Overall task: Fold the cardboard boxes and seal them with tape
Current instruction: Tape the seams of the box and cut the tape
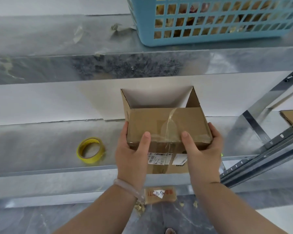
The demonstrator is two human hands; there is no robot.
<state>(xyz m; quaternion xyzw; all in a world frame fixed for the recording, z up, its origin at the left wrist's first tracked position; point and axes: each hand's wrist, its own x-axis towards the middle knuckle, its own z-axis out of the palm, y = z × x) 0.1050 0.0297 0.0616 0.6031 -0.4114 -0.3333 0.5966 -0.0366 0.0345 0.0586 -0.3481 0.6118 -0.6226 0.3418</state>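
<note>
A brown cardboard box (166,122) is held over the lower metal shelf (41,141), its far end open with flaps spread. Clear tape runs across its top face, and white labels show on the near side. My left hand (132,149) grips the box's left near corner, thumb on top. My right hand (201,149) grips the right near corner the same way. A roll of yellow tape (90,150) lies on the shelf to the left of the box, apart from both hands.
A blue plastic basket (218,21) stands on the upper shelf at the top right. Grey metal shelf rails (260,154) slant at the right. A flat piece of cardboard (291,117) lies at the far right. A small labelled cardboard scrap (161,195) lies below on the floor.
</note>
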